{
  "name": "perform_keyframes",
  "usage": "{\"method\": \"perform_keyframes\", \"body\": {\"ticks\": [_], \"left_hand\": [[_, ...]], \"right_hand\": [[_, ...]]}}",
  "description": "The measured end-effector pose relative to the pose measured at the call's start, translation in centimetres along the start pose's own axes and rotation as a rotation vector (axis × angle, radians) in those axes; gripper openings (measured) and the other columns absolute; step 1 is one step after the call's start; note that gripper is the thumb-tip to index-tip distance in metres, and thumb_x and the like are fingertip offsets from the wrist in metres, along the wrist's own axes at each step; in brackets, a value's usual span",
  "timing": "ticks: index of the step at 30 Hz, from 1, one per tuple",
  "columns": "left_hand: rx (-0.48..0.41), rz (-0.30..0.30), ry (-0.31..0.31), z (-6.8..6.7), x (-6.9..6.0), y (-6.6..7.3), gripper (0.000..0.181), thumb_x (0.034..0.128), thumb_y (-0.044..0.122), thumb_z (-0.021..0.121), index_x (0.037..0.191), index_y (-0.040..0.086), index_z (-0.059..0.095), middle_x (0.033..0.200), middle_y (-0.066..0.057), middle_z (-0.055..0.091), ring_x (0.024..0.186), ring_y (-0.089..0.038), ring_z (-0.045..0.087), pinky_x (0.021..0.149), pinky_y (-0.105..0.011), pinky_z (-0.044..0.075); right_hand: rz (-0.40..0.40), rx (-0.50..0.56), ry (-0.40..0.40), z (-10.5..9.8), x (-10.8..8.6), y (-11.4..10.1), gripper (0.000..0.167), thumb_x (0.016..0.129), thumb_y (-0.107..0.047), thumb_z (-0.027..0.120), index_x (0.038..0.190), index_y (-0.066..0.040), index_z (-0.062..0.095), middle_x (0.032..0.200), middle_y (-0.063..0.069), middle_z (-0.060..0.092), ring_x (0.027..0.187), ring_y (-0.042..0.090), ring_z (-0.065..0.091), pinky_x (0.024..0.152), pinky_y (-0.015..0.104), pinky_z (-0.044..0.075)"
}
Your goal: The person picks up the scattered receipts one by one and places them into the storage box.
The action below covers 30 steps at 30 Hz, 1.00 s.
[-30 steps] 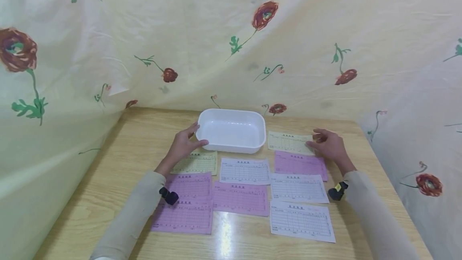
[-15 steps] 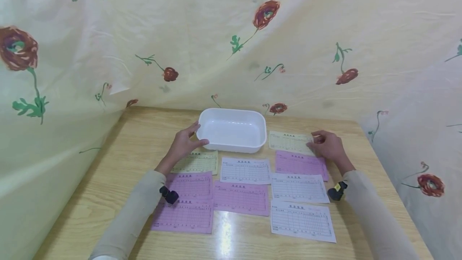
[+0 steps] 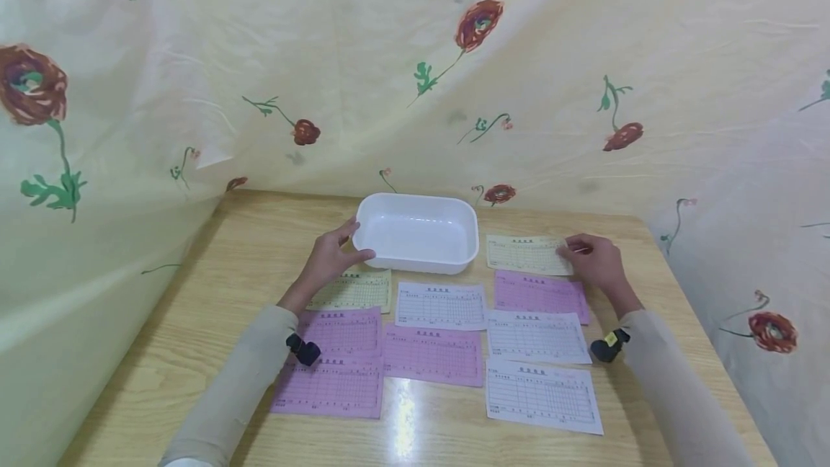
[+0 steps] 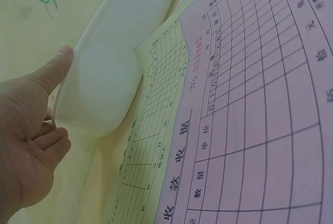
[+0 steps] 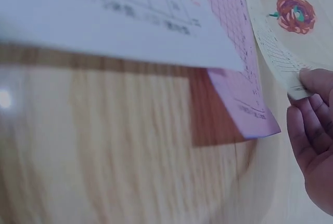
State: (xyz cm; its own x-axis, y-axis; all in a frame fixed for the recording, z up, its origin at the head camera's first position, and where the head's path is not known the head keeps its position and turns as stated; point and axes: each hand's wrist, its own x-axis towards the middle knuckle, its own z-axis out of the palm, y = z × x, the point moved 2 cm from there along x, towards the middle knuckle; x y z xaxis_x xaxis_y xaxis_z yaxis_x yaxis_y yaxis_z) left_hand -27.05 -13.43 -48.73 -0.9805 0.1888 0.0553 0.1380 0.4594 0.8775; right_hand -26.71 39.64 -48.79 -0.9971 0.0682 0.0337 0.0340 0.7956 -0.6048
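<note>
My left hand (image 3: pixel 329 254) grips the left end of a white plastic tray (image 3: pixel 415 265). In the left wrist view the thumb and curled fingers sit at the tray's rim (image 4: pixel 83 52). On the right, my right hand (image 3: pixel 595 259) pinches the right end of a yellow receipt slip (image 3: pixel 521 254). The right wrist view shows that slip's corner (image 5: pixel 283 62) between thumb and fingers, with the paper bent. Just below it lies a pink receipt slip (image 3: pixel 534 294). Another yellow slip (image 3: pixel 357 290) lies partly under the left hand and wrist.
White slips (image 3: pixel 441 305) and pink slips (image 3: pixel 433 357) are spread over the wooden table (image 3: pixel 214 265), some overlapping. Two white slips (image 3: pixel 543 395) lie at the right front. A flowered cloth (image 3: pixel 389 92) hangs behind the table and at both sides.
My right hand has shifted slightly to the right, and the yellow slip it pinches has moved right with it. The left hand and the tray have stayed in place.
</note>
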Motion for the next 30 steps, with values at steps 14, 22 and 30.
{"method": "perform_keyframes", "body": {"ticks": [14,22,30], "left_hand": [[-0.019,0.006,-0.003,0.1,-0.3,0.1,0.092,0.0831,0.036,0.086,0.156,0.005,0.038,0.168,-0.009,0.027,0.149,-0.035,0.036,0.118,-0.042,0.042],[-0.026,-0.007,-0.008,0.0,-0.2,0.0,0.092,0.0841,0.035,0.085,0.156,0.004,0.037,0.168,-0.008,0.026,0.150,-0.033,0.035,0.119,-0.041,0.041],[-0.022,-0.006,-0.011,0.0,-0.3,0.2,0.093,0.0837,0.037,0.085,0.156,0.004,0.037,0.168,-0.008,0.026,0.149,-0.033,0.036,0.119,-0.041,0.041]], "right_hand": [[0.026,0.124,0.023,-1.0,-0.9,0.2,0.055,0.099,-0.047,0.065,0.126,0.001,0.064,0.115,0.022,0.069,0.090,0.016,0.067,0.068,0.017,0.057],[0.083,0.309,0.050,-2.0,-1.0,-0.3,0.060,0.096,-0.046,0.069,0.130,0.003,0.060,0.103,-0.006,0.070,0.086,-0.003,0.065,0.081,0.020,0.062],[0.107,0.413,0.103,-2.9,-0.9,-1.7,0.053,0.094,-0.044,0.073,0.124,-0.001,0.062,0.092,-0.019,0.068,0.086,-0.001,0.066,0.079,0.016,0.061]]}}
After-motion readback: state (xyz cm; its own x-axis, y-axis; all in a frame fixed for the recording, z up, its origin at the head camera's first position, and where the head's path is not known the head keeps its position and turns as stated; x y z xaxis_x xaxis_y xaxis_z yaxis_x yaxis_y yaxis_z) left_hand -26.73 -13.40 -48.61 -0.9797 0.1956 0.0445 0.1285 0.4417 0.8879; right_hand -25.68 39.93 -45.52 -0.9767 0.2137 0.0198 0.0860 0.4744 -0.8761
